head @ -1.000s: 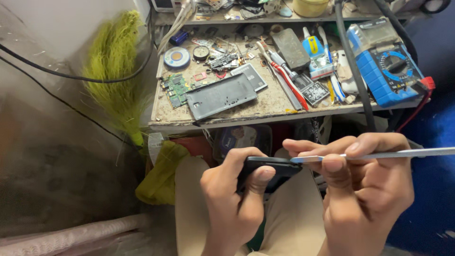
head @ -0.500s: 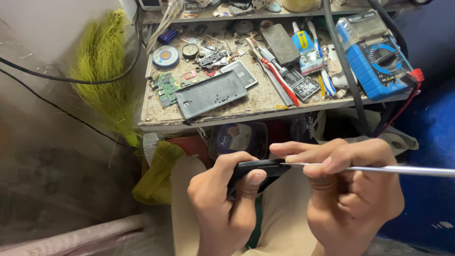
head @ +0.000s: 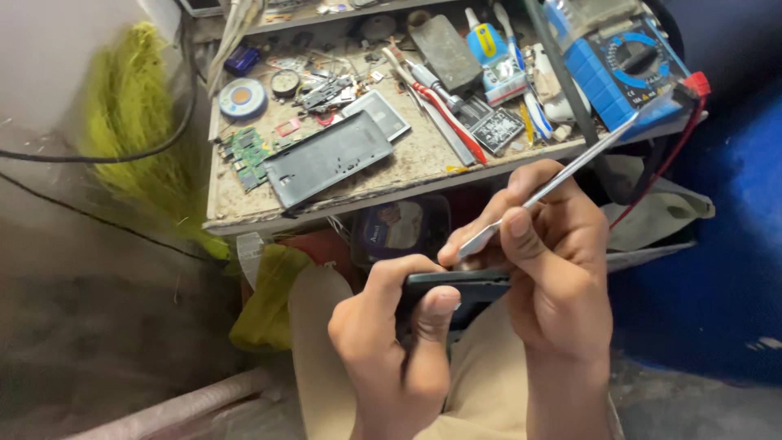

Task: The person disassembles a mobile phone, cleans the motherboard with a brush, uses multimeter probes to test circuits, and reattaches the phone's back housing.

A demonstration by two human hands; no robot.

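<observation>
Since half a second ago the metal pry tool (head: pixel 570 167) has tilted from level to slanting toward the upper right. Lower centre, the left hand (head: pixel 387 334) grips the dark phone (head: pixel 456 287); the right hand (head: pixel 558 261) pinches the tool. Above, the desk (head: pixel 407 175) carries a blue multimeter (head: pixel 627 69).
</observation>
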